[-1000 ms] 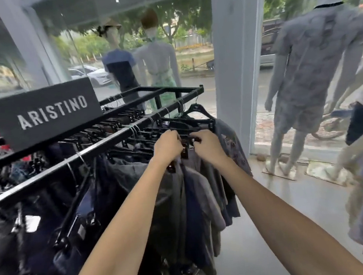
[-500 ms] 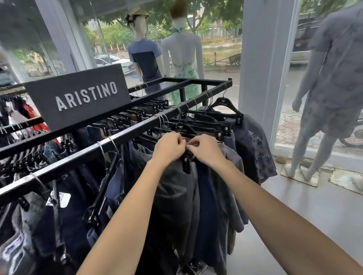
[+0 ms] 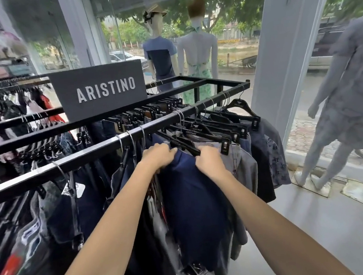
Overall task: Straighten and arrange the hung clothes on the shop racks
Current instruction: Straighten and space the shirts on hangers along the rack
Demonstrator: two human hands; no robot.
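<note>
Navy garment (image 3: 192,194): left hand (image 3: 159,156), right hand (image 3: 209,160) grip top.

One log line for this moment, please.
stage: straightening | left hand: grips navy garment top edge | right hand: grips same edge beside black clip hanger | garment: hangs below front rail
</note>
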